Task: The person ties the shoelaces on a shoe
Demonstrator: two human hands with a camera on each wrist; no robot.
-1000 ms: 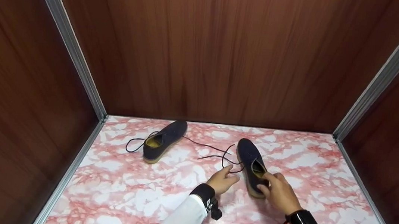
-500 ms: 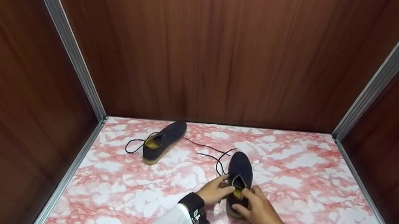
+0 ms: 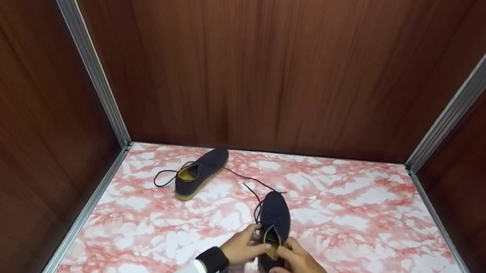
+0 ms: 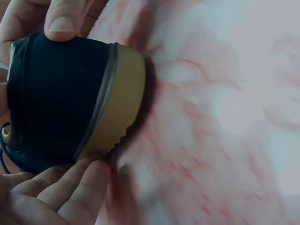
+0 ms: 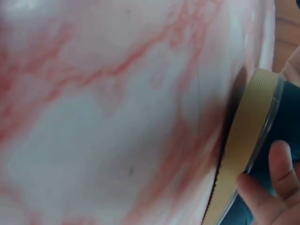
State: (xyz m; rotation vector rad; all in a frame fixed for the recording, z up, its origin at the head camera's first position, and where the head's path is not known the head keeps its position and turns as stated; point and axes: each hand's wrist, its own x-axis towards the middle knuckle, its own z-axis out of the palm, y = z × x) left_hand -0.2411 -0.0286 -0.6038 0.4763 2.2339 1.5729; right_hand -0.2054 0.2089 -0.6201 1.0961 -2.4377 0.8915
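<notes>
Navy shoe (image 3: 278, 216) between left hand (image 3: 240, 247) and right hand (image 3: 303, 270), long axis pointing forward.
Each grips its own side (neither hand closer); second shoe (image 3: 206, 168) lies ahead-left of left hand, well apart.

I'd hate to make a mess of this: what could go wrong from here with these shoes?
The thin dark lace of the held navy, tan-soled shoe trails beside the left hand, which might snag it. The matching navy shoe has a long dark lace reaching toward the held shoe's toe, so the two laces could tangle.
</notes>
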